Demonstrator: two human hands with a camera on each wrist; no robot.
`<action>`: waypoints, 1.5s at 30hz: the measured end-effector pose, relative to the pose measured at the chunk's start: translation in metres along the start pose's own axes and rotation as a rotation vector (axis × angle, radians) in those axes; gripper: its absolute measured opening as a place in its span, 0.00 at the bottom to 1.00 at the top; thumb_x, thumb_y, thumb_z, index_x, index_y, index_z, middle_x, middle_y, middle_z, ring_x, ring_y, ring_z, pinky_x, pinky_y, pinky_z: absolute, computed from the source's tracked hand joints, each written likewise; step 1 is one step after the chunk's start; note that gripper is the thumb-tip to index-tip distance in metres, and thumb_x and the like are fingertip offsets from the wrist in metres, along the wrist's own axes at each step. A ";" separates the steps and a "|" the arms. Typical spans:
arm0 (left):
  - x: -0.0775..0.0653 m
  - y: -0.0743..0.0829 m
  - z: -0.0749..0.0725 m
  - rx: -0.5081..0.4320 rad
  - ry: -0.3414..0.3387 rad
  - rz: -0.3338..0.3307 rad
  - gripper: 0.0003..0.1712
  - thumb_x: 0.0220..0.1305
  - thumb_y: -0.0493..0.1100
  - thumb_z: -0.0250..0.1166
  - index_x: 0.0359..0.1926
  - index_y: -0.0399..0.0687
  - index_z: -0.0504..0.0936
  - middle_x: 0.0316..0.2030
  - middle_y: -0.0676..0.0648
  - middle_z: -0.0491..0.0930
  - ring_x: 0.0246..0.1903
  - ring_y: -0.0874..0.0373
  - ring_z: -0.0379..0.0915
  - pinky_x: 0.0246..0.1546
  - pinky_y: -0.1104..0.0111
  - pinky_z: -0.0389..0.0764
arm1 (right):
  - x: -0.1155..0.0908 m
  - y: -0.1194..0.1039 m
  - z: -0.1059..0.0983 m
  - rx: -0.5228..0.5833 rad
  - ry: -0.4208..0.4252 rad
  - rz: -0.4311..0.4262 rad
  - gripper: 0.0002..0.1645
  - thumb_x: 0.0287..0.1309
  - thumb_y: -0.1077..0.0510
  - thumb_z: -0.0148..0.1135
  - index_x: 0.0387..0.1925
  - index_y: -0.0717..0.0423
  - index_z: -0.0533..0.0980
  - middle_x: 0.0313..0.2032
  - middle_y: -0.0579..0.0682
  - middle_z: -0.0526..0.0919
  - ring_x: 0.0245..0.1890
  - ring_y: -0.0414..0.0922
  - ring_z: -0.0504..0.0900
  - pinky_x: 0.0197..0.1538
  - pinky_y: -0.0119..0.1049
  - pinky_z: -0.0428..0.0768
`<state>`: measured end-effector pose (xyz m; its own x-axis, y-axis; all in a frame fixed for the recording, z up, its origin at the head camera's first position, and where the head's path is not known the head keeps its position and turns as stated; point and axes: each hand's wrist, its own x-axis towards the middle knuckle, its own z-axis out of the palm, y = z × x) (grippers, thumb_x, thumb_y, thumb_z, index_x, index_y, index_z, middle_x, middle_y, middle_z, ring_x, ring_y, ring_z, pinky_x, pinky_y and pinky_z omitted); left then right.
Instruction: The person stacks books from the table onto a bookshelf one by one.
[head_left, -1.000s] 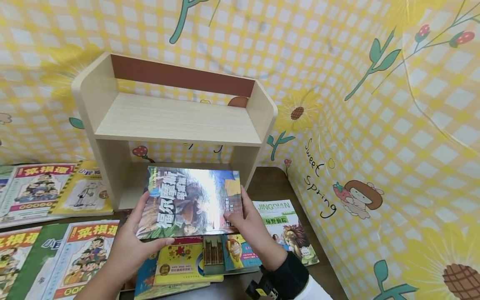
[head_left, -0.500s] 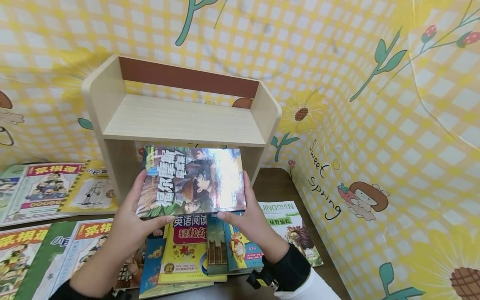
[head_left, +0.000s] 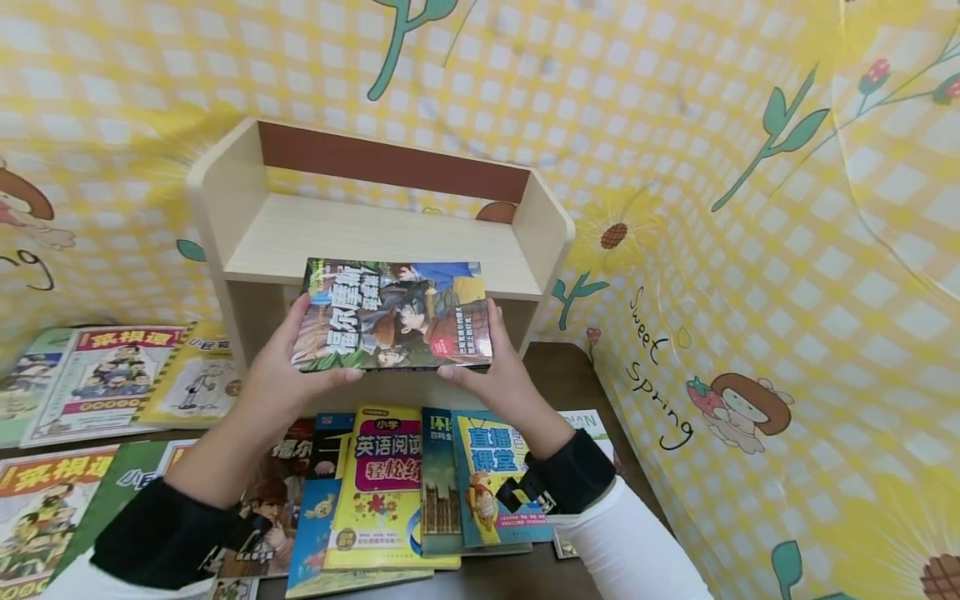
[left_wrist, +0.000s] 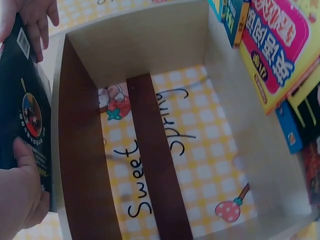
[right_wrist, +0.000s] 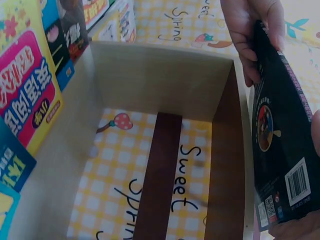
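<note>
In the head view a comic-style book (head_left: 397, 317) with a colourful cover hangs in the air, its long side across. My left hand (head_left: 281, 367) grips its left end, thumb along the near edge and fingers behind. Its right end is in my right hand (head_left: 498, 375), held the same way. The book overlaps the front edge of the upper board of a small wooden bookshelf (head_left: 390, 237). Both wrist views show the book's dark back cover (right_wrist: 277, 140) with a barcode, beside the shelf's board.
Several books lie on the dark table in front of the shelf, among them a yellow English reading book (head_left: 378, 500) and a blue book (head_left: 487, 450). More comics (head_left: 112, 375) lie at the left. Yellow checked cloth (head_left: 712, 292) covers the walls behind and at the right.
Both hands have raised the book from before the lower compartment to the upper board's height. More of the books on the table shows beneath it. The head view has shifted a little left.
</note>
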<state>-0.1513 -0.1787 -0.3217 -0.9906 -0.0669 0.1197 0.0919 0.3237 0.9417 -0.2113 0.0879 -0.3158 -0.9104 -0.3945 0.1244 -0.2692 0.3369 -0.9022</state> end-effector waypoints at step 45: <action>0.088 0.058 -0.031 0.707 -0.136 0.057 0.34 0.65 0.50 0.65 0.60 0.26 0.70 0.58 0.25 0.68 0.57 0.31 0.64 0.55 0.46 0.70 | 0.094 -0.037 -0.018 -0.552 -0.018 0.067 0.56 0.55 0.36 0.65 0.74 0.57 0.51 0.72 0.56 0.57 0.75 0.49 0.45 0.74 0.51 0.37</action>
<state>-0.2298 -0.1947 -0.2473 -0.9943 0.0712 0.0791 0.1013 0.8595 0.5009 -0.2928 0.0533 -0.2630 -0.9271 -0.3697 0.0623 -0.3396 0.7577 -0.5573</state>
